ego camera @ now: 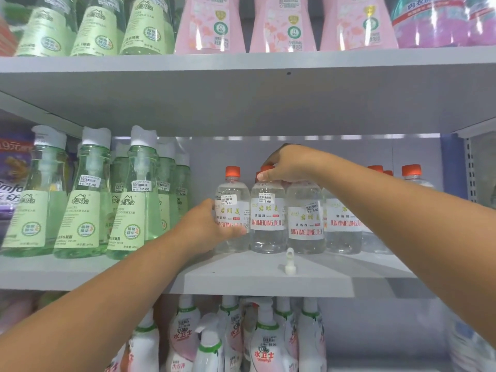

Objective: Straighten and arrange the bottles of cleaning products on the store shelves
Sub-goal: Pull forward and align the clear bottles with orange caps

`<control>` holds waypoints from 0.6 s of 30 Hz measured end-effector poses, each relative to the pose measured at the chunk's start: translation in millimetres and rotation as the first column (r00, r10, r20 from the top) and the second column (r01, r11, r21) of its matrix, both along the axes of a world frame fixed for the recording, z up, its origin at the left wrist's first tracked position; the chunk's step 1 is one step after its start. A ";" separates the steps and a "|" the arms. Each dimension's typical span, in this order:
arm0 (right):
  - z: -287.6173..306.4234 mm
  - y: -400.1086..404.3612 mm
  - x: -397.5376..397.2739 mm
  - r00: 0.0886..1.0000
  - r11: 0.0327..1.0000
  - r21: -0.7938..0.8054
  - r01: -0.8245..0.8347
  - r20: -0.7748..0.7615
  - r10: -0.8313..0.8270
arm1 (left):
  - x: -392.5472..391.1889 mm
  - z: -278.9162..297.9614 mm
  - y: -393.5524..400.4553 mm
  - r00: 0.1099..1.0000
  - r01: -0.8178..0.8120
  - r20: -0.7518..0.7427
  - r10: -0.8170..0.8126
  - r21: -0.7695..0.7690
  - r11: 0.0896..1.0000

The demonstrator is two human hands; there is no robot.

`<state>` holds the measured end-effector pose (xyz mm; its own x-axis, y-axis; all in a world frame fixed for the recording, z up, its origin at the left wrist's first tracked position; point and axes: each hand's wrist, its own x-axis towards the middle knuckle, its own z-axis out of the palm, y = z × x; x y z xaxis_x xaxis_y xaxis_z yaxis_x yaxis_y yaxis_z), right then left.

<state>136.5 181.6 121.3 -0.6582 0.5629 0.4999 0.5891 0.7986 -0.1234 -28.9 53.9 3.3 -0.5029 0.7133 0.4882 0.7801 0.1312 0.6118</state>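
On the middle shelf [268,280], a row of clear bottles with red caps and white labels stands upright, side by side and touching. The left hand [212,226] wraps the lower body of the leftmost clear bottle [232,208], its grip curled round the label with the thumb across the front. The right hand [287,163] reaches over from the right and closes its grip on the neck of the second clear bottle [267,224], fingers curled over the cap and thumb pressed at the shoulder. The third clear bottle [306,224] stands just beside it, with more of the same behind and to the right.

To the left on the same shelf stand green bottles [88,200] with white tops. A small white nozzle [290,261] lies loose near the shelf's front edge, in front of the clear bottles. Pink bottles [283,25] fill the shelf above, and white-and-pink bottles [265,345] crowd the shelf below.
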 end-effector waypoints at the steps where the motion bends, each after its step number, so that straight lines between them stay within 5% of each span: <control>1: 0.2 0.6 -0.7 1.000 1.000 0.009 0.006 0.003 -0.006 | -1.0 -0.4 0.7 1.000 -0.007 -0.008 0.007 0.000 1.000; 18: -16.0 -2.2 4.9 0.994 0.998 -0.012 -0.068 -0.088 0.066 | 1.6 0.8 1.3 1.000 -0.002 0.006 0.002 0.005 1.000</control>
<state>141.4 179.3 105.3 -0.6488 0.5268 0.5490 0.5207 0.8336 -0.1846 -27.3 55.2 4.1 -0.5068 0.7098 0.4891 0.7763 0.1292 0.6169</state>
